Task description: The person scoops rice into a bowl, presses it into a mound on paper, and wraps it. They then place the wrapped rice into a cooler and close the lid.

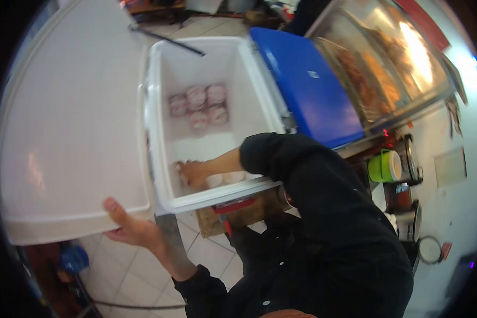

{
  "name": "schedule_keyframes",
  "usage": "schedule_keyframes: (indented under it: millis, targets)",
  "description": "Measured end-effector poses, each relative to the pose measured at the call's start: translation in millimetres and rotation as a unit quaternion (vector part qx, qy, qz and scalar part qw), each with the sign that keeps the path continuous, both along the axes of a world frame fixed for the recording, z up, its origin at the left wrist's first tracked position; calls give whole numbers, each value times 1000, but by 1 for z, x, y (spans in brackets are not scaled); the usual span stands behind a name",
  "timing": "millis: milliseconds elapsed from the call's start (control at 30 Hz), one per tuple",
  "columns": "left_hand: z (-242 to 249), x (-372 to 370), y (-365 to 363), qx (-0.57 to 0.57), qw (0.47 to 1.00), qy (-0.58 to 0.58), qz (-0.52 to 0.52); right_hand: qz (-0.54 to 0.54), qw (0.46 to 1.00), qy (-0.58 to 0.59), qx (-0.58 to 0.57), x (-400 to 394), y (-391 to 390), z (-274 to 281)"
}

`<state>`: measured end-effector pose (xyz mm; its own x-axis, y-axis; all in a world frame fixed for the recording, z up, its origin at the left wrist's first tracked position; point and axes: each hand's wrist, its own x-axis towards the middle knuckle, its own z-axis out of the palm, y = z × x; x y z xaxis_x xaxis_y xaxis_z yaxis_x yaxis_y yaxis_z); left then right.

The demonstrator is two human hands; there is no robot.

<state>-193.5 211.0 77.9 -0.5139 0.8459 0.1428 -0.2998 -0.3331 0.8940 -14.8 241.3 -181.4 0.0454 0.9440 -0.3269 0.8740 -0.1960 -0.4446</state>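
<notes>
Cooler (206,122), white-walled and open, sits at the centre of the head view, its broad white lid (74,122) swung out to the left. A person in black sleeves leans over it. The left hand (130,225) props the lid from below, thumb pressed up against its lower edge and fingers tucked beneath, clamped on that rim. The right hand (193,173) reaches down inside the cooler to its near wall, where it rests on pale round containers (225,178) lying along the bottom; whether the fingers are closed around one cannot be told, since the cooler's front rim hides part of them. At the far end of the cooler's floor lies a cluster of 5 pinkish round packs (199,105), well apart from the hand. A thin dark rod (167,38) crosses the cooler's upper left corner. Just beside the cooler on the right lies a blue lid or box (307,79), and beyond it a glass display case (387,58) with orange-brown food inside. A green container (384,166) stands near metal pots at right. Tiled floor (127,270) shows below the lid.
</notes>
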Motion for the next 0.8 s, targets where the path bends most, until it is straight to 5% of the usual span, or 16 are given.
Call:
schedule_keyframes:
  millis: [33,67,100,267,333,433,467,533,600,667,700,800]
  targets:
    - [5,-2,-3,-12,1000,3,4,178,984,-4,-29,21,8,-3]
    - [0,-2,-2,-2,1000,-4,-10,178,981,16,-70,19,-4,47]
    - [-8,-8,1,7,1000,22,-9,191,975,26,-108,19,15,-10]
    - [12,-25,14,59,997,49,-21,190,973,-130,-38,0,4,-14]
    - [43,-21,9,78,995,61,-5,36,973,-161,163,-9,0,-4]
    - [43,-4,-6,108,985,135,0,309,942,-114,-66,36,-15,224]
    - [33,-5,-9,120,983,136,-8,298,949,-99,-23,46,-34,258]
    - [15,-4,-16,148,927,342,-44,266,960,-88,19,70,-84,317]
    - [36,21,-38,168,892,403,-122,218,974,-56,-15,91,-153,380]
    - [47,48,-49,291,788,498,-217,208,977,-14,32,119,-224,399]
    - [48,56,-51,313,774,495,-241,175,984,-10,41,133,-256,400]
    - [48,69,-70,341,598,667,-287,133,974,144,111,165,-355,393]
